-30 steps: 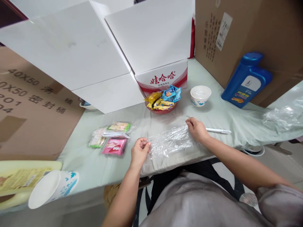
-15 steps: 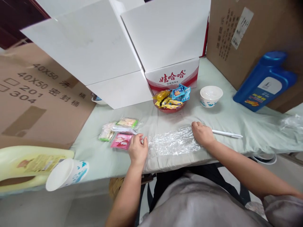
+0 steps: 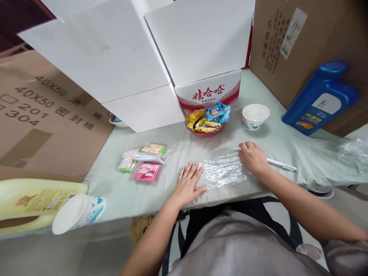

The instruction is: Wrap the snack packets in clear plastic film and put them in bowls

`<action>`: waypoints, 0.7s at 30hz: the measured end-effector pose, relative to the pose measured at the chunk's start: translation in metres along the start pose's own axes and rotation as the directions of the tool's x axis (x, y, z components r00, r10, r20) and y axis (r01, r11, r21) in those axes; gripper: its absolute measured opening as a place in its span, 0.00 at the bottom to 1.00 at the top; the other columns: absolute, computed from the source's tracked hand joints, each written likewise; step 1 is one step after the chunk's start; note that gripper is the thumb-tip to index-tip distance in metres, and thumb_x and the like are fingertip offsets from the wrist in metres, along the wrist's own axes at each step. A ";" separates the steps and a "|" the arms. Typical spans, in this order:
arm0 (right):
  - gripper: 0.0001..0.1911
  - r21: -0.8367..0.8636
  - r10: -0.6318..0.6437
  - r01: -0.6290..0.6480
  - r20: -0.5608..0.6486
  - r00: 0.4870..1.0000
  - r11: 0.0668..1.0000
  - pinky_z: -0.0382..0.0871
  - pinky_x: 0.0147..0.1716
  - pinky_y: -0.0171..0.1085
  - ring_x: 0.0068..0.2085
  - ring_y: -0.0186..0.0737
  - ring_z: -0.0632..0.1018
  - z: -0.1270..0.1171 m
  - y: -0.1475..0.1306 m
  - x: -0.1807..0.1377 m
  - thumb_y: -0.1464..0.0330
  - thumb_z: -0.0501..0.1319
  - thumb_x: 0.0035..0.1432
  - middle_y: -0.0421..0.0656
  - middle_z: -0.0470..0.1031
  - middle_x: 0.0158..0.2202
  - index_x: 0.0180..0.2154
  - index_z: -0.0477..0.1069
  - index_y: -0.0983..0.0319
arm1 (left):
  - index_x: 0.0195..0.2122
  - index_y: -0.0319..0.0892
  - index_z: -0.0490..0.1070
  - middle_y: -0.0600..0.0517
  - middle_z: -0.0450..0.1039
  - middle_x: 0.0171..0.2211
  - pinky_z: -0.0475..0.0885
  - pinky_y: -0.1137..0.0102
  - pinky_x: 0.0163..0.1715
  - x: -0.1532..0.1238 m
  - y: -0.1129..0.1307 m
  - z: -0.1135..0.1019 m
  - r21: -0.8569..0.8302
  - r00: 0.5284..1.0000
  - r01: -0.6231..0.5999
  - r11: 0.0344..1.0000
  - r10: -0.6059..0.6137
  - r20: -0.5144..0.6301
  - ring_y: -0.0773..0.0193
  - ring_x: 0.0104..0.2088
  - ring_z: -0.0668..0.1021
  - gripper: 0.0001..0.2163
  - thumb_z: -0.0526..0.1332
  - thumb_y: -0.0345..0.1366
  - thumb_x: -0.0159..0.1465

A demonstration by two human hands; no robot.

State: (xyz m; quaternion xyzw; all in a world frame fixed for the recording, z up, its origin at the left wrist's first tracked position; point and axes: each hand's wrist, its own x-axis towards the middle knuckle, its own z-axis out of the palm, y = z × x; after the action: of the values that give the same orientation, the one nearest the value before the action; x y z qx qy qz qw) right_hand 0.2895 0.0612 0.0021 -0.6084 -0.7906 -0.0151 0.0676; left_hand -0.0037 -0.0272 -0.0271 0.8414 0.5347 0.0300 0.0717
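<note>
I see the clear film (image 3: 222, 171) spread but unsmoothed, left hand (image 3: 187, 186) splayed at its left end, right hand (image 3: 254, 157) curled at its right, grip unclear.

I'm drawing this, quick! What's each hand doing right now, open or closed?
Left hand: open, fingers spread, at one end of the clear plastic.
Right hand: fingers curled at the other end; can't tell if it's gripping.

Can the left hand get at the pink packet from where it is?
Probably yes: the left hand is spread at the left end of the transparent plastic film, and the pink packet lies to its left, with only tablecloth visible between them.
</note>
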 end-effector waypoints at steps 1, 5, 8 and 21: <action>0.17 0.029 -0.082 0.083 -0.038 0.996 0.996 0.64 0.44 0.44 0.47 0.52 0.74 -0.002 -0.004 -0.004 0.66 0.49 0.68 0.56 0.75 0.46 0.47 0.72 0.67 | 0.69 0.46 0.50 0.44 0.46 0.70 0.45 0.47 0.66 0.001 0.001 0.000 0.004 1.000 -0.002 1.000 0.002 -0.005 0.47 0.70 0.47 0.35 0.55 0.56 0.64; 0.29 0.127 -0.507 0.511 -0.059 0.860 0.850 0.54 0.59 0.53 0.63 0.57 0.63 0.013 -0.019 -0.024 0.54 0.55 0.64 0.54 0.65 0.62 0.59 0.65 0.64 | 0.69 0.47 0.48 0.44 0.45 0.70 0.45 0.47 0.66 0.000 -0.002 -0.001 0.033 1.000 -0.009 0.999 0.009 -0.004 0.48 0.70 0.47 0.35 0.55 0.55 0.65; 0.38 0.138 -0.567 0.563 -0.012 0.824 0.815 0.47 0.62 0.61 0.67 0.59 0.55 0.031 -0.015 -0.036 0.48 0.55 0.62 0.53 0.57 0.67 0.65 0.58 0.63 | 0.69 0.48 0.48 0.44 0.44 0.71 0.45 0.46 0.66 -0.010 -0.018 -0.003 0.067 1.000 0.020 0.998 -0.021 0.013 0.47 0.70 0.48 0.37 0.56 0.57 0.64; 0.23 0.263 -0.614 0.619 -0.112 0.781 0.740 0.62 0.60 0.50 0.64 0.46 0.65 0.022 0.034 -0.108 0.71 0.56 0.64 0.48 0.67 0.62 0.60 0.65 0.59 | 0.57 0.46 0.68 0.46 0.71 0.56 0.69 0.56 0.59 -0.078 0.000 -0.002 -0.086 0.967 -0.165 0.983 0.145 -0.208 0.53 0.61 0.69 0.18 0.58 0.33 0.65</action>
State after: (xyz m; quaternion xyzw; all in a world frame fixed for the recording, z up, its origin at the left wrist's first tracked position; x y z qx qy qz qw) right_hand 0.3476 -0.0311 -0.0357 -0.2963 -0.9400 0.0721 0.1530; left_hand -0.0373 -0.0970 -0.0233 0.8685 0.4695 0.1478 0.0577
